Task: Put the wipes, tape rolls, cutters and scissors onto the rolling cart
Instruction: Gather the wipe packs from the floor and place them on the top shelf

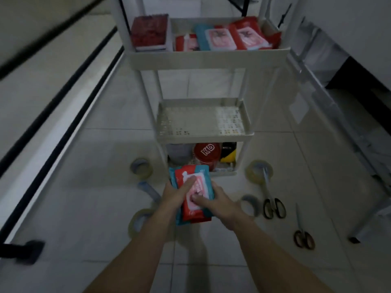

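Both hands hold a small stack of wipes packs (195,194) low in front of the rolling cart (208,59), above the floor. The left hand (176,194) grips the stack's left edge with its thumb laid over the red top pack, and the right hand (218,200) clasps the right edge with fingers curled onto the top, so the stack is pinched between them. Its long axis runs away from the person, pointing at the cart straight ahead. More wipes already lie on the top shelf (230,38), which sits higher and farther forward than the hands; the middle shelf (203,121) is nearer. Judging by this, the next move is a lift up and forward, with neither hand clearly closer. Tape rolls (141,168) lie on the floor to either side, and two pairs of scissors (274,207) lie to the right, nearer the right hand.
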Demonstrator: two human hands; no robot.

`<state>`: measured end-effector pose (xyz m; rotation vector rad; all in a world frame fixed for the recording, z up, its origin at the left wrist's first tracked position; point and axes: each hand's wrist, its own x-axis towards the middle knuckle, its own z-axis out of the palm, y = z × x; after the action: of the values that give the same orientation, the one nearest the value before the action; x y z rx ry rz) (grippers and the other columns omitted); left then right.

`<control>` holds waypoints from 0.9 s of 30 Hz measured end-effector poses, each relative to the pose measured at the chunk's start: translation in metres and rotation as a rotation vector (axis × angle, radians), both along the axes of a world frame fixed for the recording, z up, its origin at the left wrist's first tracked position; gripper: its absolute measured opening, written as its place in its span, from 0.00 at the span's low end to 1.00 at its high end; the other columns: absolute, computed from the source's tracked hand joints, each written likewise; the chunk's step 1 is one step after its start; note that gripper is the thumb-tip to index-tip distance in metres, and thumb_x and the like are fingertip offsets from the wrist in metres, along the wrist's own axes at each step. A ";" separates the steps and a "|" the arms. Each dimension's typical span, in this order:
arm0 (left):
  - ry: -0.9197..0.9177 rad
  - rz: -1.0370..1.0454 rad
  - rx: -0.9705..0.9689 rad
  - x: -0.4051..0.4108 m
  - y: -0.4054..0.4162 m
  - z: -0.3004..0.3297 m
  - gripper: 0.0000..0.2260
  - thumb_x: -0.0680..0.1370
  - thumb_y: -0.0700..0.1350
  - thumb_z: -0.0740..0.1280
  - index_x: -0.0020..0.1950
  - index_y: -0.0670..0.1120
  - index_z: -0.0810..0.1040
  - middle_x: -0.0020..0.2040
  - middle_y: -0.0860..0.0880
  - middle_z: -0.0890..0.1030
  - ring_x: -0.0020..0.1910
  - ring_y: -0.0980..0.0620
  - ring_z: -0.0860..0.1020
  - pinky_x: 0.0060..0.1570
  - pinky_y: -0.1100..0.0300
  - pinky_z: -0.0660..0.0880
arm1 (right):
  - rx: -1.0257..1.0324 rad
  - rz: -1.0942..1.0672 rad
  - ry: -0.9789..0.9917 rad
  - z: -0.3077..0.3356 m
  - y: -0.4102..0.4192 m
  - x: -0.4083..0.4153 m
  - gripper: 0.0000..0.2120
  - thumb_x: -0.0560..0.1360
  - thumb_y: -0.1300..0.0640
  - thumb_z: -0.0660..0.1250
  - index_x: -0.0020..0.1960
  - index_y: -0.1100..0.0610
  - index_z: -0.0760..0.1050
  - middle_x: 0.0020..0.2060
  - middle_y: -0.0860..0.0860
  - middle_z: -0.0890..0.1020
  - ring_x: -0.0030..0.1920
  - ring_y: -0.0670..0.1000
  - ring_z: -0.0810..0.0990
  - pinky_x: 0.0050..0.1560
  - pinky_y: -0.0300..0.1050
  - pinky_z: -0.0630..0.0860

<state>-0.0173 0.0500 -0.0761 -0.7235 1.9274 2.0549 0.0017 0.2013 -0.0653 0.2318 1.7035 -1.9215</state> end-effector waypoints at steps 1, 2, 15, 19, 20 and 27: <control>0.001 -0.010 0.020 0.002 -0.007 0.003 0.23 0.69 0.56 0.78 0.59 0.49 0.79 0.52 0.45 0.87 0.47 0.45 0.86 0.51 0.44 0.83 | -0.043 0.010 0.002 0.002 -0.010 0.002 0.26 0.73 0.53 0.76 0.68 0.49 0.72 0.56 0.53 0.84 0.55 0.55 0.85 0.58 0.56 0.80; 0.001 -0.024 0.041 0.003 -0.014 0.006 0.21 0.70 0.54 0.78 0.59 0.49 0.80 0.51 0.44 0.87 0.48 0.44 0.86 0.52 0.42 0.82 | -0.083 0.009 -0.011 0.007 -0.017 0.003 0.25 0.74 0.52 0.74 0.68 0.46 0.70 0.57 0.52 0.84 0.56 0.55 0.84 0.59 0.57 0.80; 0.269 -0.207 0.084 -0.022 -0.035 0.154 0.15 0.74 0.47 0.76 0.58 0.51 0.77 0.51 0.45 0.87 0.45 0.46 0.87 0.47 0.48 0.84 | -0.083 -0.112 0.181 0.132 -0.039 -0.021 0.30 0.70 0.50 0.76 0.68 0.51 0.70 0.56 0.55 0.84 0.53 0.56 0.85 0.58 0.57 0.80; 0.389 -0.183 0.049 -0.038 -0.027 0.206 0.18 0.74 0.49 0.75 0.62 0.49 0.76 0.54 0.45 0.86 0.47 0.46 0.86 0.49 0.46 0.83 | -0.022 -0.091 0.333 0.188 -0.029 -0.033 0.28 0.70 0.51 0.77 0.66 0.48 0.70 0.55 0.55 0.84 0.53 0.57 0.85 0.57 0.60 0.80; 0.411 -0.185 0.063 -0.043 -0.024 0.221 0.20 0.74 0.51 0.75 0.63 0.49 0.76 0.54 0.44 0.86 0.48 0.45 0.86 0.50 0.44 0.83 | 0.002 -0.092 0.371 0.205 -0.024 -0.037 0.27 0.70 0.51 0.77 0.65 0.48 0.71 0.55 0.55 0.84 0.52 0.57 0.85 0.57 0.59 0.80; 0.525 -0.189 0.247 -0.099 -0.002 0.322 0.15 0.83 0.52 0.60 0.62 0.46 0.78 0.51 0.44 0.87 0.50 0.42 0.86 0.50 0.45 0.83 | 0.005 -0.255 0.539 0.319 0.004 -0.085 0.21 0.74 0.54 0.74 0.63 0.55 0.71 0.54 0.57 0.84 0.51 0.58 0.86 0.54 0.55 0.82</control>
<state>-0.1164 0.0476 0.2455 0.0644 1.8287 2.4641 -0.0832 0.2048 0.2536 -0.0847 2.1000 -2.3163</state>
